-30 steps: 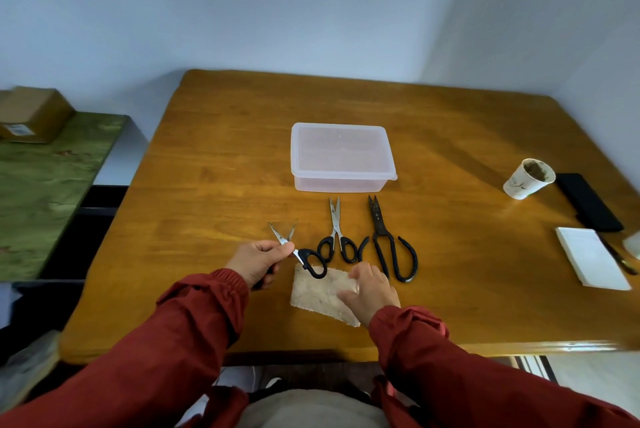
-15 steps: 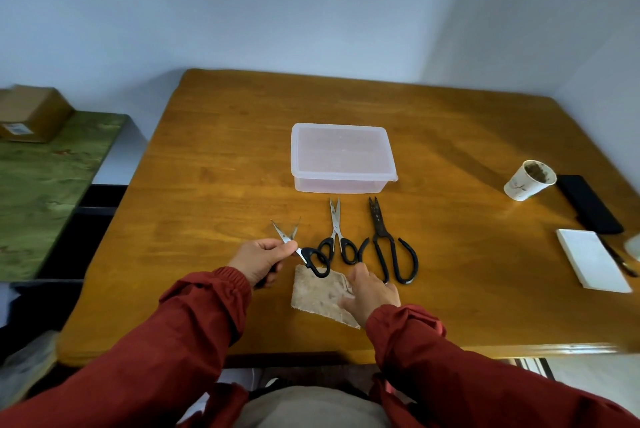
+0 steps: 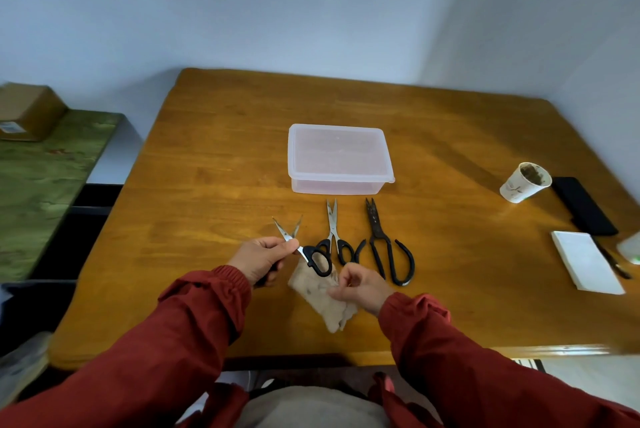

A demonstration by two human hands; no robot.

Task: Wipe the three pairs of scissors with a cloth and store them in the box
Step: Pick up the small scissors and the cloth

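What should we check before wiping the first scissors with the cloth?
1. Left hand grips the open scissors: ok.
2. Right hand pinches the cloth: ok.
3. Cloth touching the blades: not ok, they stick out bare beyond the left hand.
4. Box open for storing: not ok, its lid is on.
5. Slim pair and black pair lying on the table: ok.
6. Blades dirty: cannot tell.
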